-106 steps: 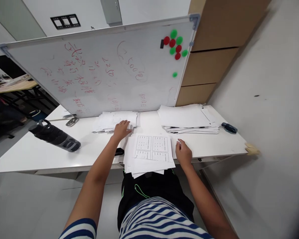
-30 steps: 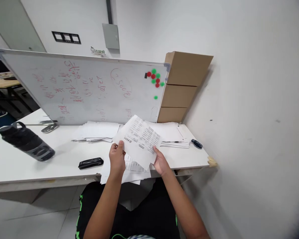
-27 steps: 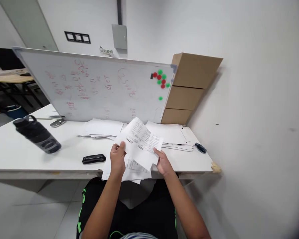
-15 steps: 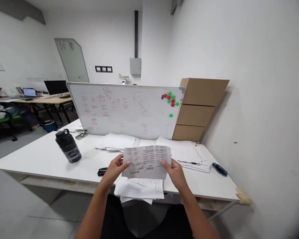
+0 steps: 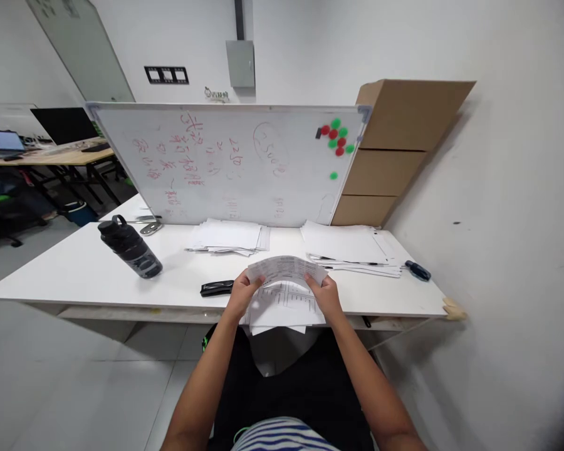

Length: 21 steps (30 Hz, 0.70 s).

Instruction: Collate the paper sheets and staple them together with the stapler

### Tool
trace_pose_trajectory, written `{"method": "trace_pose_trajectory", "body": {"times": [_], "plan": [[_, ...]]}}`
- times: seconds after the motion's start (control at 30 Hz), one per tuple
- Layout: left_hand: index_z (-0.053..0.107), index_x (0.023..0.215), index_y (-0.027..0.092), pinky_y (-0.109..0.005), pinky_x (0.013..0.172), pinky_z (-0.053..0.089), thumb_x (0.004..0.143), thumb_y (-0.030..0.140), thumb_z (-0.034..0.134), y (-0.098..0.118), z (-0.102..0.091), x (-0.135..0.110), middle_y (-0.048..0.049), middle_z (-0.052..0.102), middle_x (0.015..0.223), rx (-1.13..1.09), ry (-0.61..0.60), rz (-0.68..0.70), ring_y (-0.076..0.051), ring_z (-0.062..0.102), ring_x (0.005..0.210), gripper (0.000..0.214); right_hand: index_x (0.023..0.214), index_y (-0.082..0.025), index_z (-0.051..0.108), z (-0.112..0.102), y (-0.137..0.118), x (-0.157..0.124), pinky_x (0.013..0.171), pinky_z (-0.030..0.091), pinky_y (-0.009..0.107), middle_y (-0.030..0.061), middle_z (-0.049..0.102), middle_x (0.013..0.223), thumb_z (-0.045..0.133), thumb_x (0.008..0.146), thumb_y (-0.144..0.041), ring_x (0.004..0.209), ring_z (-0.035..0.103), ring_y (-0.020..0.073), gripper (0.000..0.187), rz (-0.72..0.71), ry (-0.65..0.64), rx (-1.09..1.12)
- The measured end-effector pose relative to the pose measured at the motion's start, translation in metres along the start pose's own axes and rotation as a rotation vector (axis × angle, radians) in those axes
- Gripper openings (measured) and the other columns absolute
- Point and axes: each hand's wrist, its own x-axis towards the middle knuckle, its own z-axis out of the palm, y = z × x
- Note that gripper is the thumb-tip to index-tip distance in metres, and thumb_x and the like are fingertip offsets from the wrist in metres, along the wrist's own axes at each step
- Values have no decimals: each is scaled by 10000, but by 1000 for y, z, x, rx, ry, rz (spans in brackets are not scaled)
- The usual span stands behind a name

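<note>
Between my two hands is a printed sheet of paper (image 5: 286, 268), bowed upward in the middle. My left hand (image 5: 244, 292) pinches its left end, thumb on the near side. The right end is gripped by my right hand (image 5: 325, 294) in the same way. Whether it is one sheet or more I cannot tell. Beneath it, loose printed papers (image 5: 282, 313) lie at the front edge of the desk and stick out over it. A black stapler (image 5: 216, 288) lies just left of my left hand.
On the white desk (image 5: 75, 269) stand a dark bottle (image 5: 131, 247) and two paper stacks, a left stack (image 5: 228, 237) and a right stack (image 5: 343, 243). A whiteboard (image 5: 207, 163) and cardboard boxes (image 5: 385, 169) rise behind. A dark-handled tool (image 5: 418, 270) lies at far right.
The sheet was flatter and tilted toward me; now it bows into an arch, lower over the loose papers. Both hands still grip its ends. My view has tipped downward.
</note>
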Motion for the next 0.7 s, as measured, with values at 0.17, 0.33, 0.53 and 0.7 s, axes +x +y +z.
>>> {"method": "trace_pose_trajectory", "body": {"times": [0.17,0.33,0.53,0.7], "plan": [[702,1096,192,-420,963,507,648,470,825,-6,-2,1,-121,718,1179,65,-33,-66,-289,669,1094,541,1111,-173,709,2,14,-9,930,543,466,124,741,1136,757,726,-559,1082,681,321,548,26,-8,-14],[740,1036,193,-418,959,506,673,489,805,-15,4,7,-106,740,1122,129,-27,-56,-291,681,1066,473,1123,-163,700,3,15,-13,946,535,461,139,734,1149,744,740,-558,1098,673,325,552,0,48,13],[746,1037,197,-418,946,506,726,521,754,-20,8,10,-91,747,1104,196,-15,-23,-291,676,1062,449,1142,-155,690,-2,25,-7,933,541,465,147,727,1162,742,759,-526,1095,672,331,536,32,71,27],[768,980,216,-404,935,508,731,549,736,-18,2,12,-71,756,1072,247,-25,-6,-292,676,1053,416,1155,-158,669,-5,31,0,945,539,453,139,724,1170,736,776,-509,1083,677,309,521,36,48,60]]}}
